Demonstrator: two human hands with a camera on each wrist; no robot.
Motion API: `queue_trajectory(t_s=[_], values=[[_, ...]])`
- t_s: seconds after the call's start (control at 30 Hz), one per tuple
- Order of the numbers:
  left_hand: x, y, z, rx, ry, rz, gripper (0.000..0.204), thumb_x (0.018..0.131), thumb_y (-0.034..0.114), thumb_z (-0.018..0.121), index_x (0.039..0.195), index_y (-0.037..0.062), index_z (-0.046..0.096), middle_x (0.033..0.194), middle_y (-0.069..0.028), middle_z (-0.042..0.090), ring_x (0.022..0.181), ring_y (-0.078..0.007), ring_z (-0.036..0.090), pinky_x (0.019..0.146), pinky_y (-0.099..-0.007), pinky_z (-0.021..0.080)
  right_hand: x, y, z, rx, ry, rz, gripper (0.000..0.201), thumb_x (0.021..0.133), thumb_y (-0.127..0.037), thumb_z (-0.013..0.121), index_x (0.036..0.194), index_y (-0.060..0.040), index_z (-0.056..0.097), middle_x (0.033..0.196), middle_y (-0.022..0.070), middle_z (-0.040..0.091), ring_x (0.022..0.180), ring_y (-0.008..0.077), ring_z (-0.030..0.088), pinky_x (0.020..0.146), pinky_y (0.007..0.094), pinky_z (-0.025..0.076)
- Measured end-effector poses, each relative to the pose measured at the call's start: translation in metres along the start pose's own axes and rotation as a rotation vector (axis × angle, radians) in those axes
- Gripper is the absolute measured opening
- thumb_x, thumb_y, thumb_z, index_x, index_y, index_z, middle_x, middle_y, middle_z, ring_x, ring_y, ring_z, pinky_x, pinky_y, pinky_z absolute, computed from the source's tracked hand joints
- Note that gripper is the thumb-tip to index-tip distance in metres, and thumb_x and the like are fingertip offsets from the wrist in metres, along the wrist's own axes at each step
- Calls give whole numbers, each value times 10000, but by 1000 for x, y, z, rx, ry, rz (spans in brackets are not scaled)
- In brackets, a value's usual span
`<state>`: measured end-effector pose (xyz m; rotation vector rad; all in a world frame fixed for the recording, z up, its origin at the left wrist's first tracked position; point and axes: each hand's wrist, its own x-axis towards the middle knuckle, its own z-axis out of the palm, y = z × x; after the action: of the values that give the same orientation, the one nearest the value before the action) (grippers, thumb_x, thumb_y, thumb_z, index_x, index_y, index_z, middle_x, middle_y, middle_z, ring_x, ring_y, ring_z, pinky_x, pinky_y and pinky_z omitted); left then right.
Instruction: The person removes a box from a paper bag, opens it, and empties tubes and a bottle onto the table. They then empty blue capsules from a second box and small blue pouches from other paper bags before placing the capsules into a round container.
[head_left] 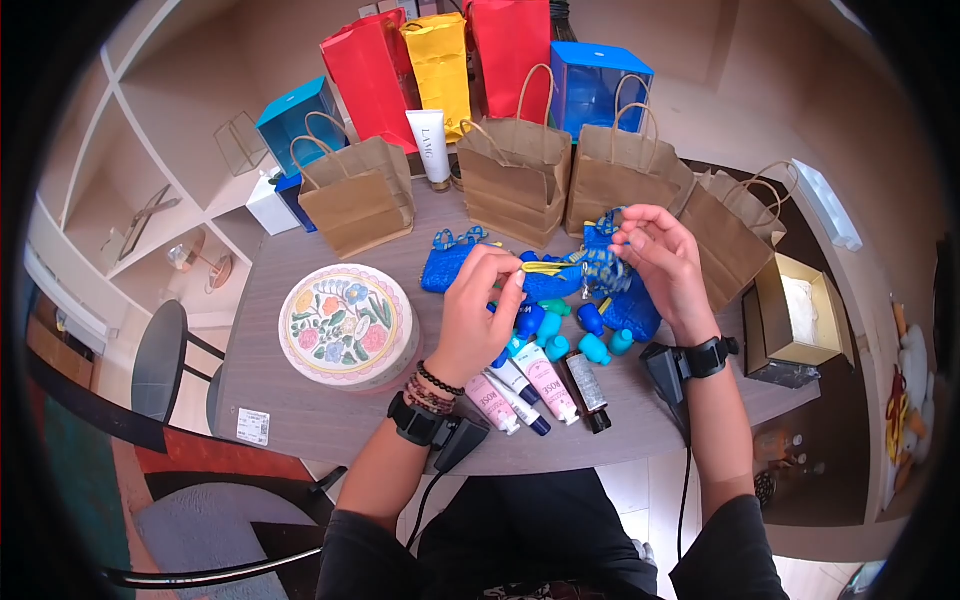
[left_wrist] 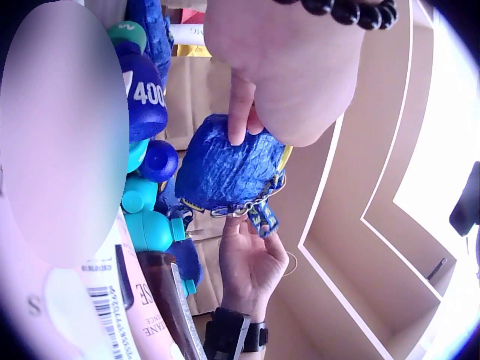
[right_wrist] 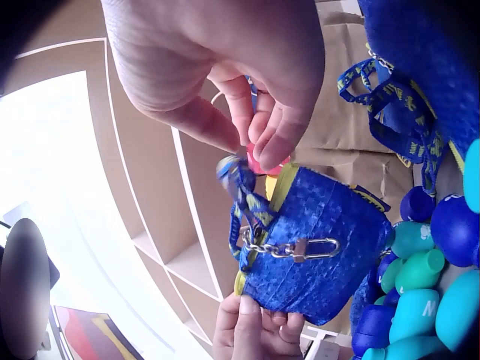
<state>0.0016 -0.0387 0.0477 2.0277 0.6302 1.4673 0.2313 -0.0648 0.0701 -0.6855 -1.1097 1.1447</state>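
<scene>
Mid-frame, the left hand (head_left: pixel 478 315) pinches the blue pouch (head_left: pixel 550 287), likely light and floppy, best held by its yellow rim (head_left: pixel 547 268), while the right hand (head_left: pixel 672 270), centre-right, hovers loosely curled, empty.

The table (head_left: pixel 310 420) carries paper bags (head_left: pixel 515 195), a floral box (head_left: pixel 345 320), tubes (head_left: pixel 548 385) and bottles (head_left: pixel 594 350).

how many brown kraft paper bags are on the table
4 kraft bags are visible: one behind the round floral box, one right of the white tube, one before the blue box, one furthest right. More could be hidden behind.
</scene>
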Motion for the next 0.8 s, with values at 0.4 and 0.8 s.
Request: queue_trajectory(t_s=[0.4, 0.8], values=[[0, -3, -3, -93, -32, -133, 57, 886, -3, 492, 924, -44, 503, 964, -86, 462, 829, -102, 534, 686, -249, 568, -3, 8, 11, -450, -197, -41, 236, 778, 64, 605, 1005, 1, 592, 976, 26, 568, 897, 97, 553, 773, 232, 459], [0, 0, -2, -96, -127, -119, 63, 884, -4, 492, 931, -45, 503, 959, -83, 457, 815, -105, 534, 677, -244, 573, 0, 25, 12, -565, 112, -168, 113, 788, -82, 684, 846, -25, 606, 648, -47, 498, 616, 27, 463, 567, 185, 393]])
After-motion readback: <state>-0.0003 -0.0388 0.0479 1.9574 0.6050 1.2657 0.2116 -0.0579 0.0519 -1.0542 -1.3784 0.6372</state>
